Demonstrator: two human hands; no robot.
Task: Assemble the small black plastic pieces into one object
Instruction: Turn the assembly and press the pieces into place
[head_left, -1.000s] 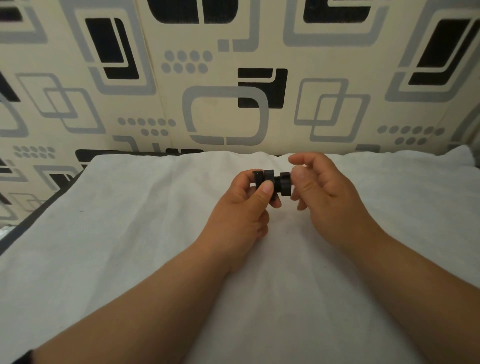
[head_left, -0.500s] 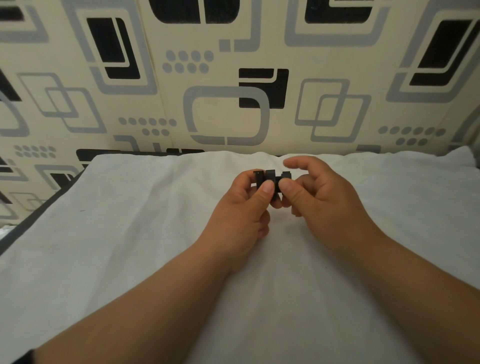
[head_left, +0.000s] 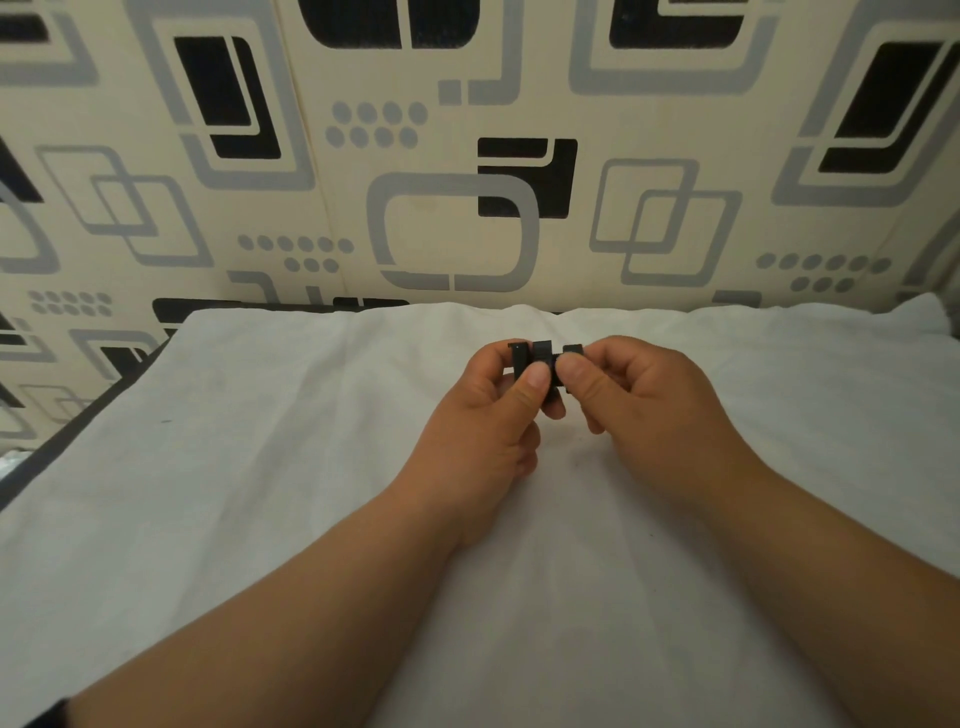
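Two bare hands raised just above a white cloth (head_left: 260, 493), meeting near the middle of the view, in front of a wall (head_left: 467, 156) patterned with grey and black rounded squares on cream.

Left hand (head_left: 483, 431): curled narrow, thumb laid across the near face of the black plastic assembly (head_left: 540, 358), forefinger wrapped round its far left end, remaining fingers folded into the palm beneath. Pinched firmly on the left part of the piece.

Right hand (head_left: 649, 405): likewise closed to a narrow pinch, thumb tip pressed on the near side of the right end of the same assembly, forefinger arched over the top and behind it. Lower fingers bent loosely under, one knuckle showing below the piece. Thumbs of both hands nearly touching, side by side on the front face.

Black plastic assembly: held between the two sets of fingertips, off the cloth, lying roughly level from left to right. Three blocky sections visible along its top, with narrow gaps between them; lower half hidden behind the thumbs. Whether the sections are fully joined cannot be told.

Both forearms bare, stretched forward over the cloth from the lower corners of the view. Dark band (head_left: 49, 714) just visible at the left wrist edge, bottom left.
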